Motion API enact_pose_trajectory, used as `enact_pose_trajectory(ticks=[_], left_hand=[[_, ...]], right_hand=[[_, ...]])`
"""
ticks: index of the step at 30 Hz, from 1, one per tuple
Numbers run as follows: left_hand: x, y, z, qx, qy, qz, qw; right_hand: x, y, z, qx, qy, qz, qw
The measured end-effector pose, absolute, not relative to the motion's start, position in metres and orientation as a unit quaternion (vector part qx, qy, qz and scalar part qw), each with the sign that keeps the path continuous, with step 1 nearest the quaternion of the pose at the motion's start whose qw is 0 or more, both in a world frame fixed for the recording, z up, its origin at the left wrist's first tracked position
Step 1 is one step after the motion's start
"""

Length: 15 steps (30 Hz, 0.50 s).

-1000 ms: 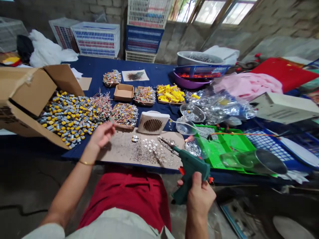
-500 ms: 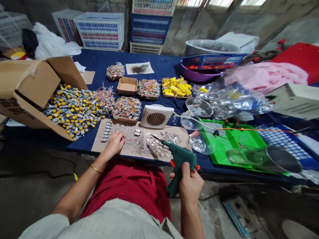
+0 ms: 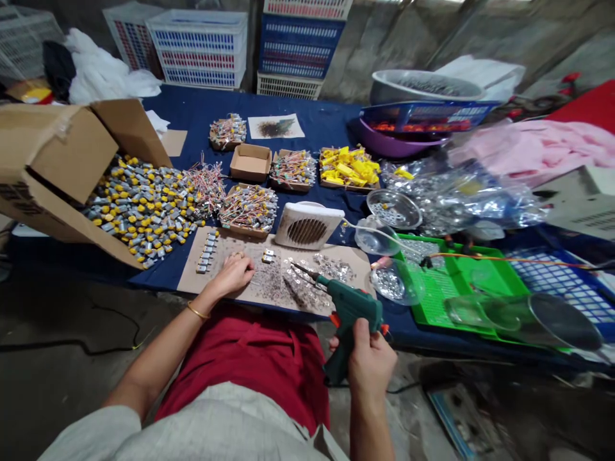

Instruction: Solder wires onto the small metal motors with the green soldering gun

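Note:
My right hand (image 3: 369, 362) grips the handle of a green soldering gun (image 3: 353, 307) with orange parts. Its thin tip points left, above a cardboard sheet (image 3: 192, 282) strewn with small metal bits. On that sheet rests my left hand (image 3: 236, 274), fingers curled and closed; whatever is between them is hidden. Just left of this hand, several small motors (image 3: 207, 251) with yellow ends stand in a row. A pair of small motors (image 3: 268, 256) lies to its right, short of the gun's tip. Behind them stands a white vent fan (image 3: 309, 225) with a slatted grille.
At left, a cardboard box (image 3: 52, 147) spills a heap of motors (image 3: 144, 208). Small trays hold wired motors (image 3: 247, 208) and yellow parts (image 3: 350, 168). To the right are a clear dish (image 3: 391, 282) of metal pieces, a green tray (image 3: 446, 282) and stacked basins (image 3: 403, 142).
The view has shifted slightly. My left hand has moved a little to the right along the cardboard, toward the motor pair. The soldering gun stays nearly where it was, still in my right hand.

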State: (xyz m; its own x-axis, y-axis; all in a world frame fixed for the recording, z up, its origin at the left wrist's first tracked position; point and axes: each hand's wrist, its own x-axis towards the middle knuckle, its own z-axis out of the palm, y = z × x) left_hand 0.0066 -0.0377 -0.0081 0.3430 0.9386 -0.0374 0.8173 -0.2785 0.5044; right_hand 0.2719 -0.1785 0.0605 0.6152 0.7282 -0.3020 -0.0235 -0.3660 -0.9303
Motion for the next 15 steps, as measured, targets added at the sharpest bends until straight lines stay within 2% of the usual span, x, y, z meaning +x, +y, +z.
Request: enact_pose_trajectory(ticks=[8, 15], left_hand=[[-0.009, -0.036, -0.019, 0.784, 0.493, 0.221, 0.305], [-0.008, -0.043, -0.033, 0.765, 0.499, 0.29, 0.285]], right_hand=[[0.279, -0.183, 0.07, -0.743, -0.22, 0.347, 0.529], [0.285, -0.186, 0.062, -0.709, -0.152, 0.415, 0.549]])
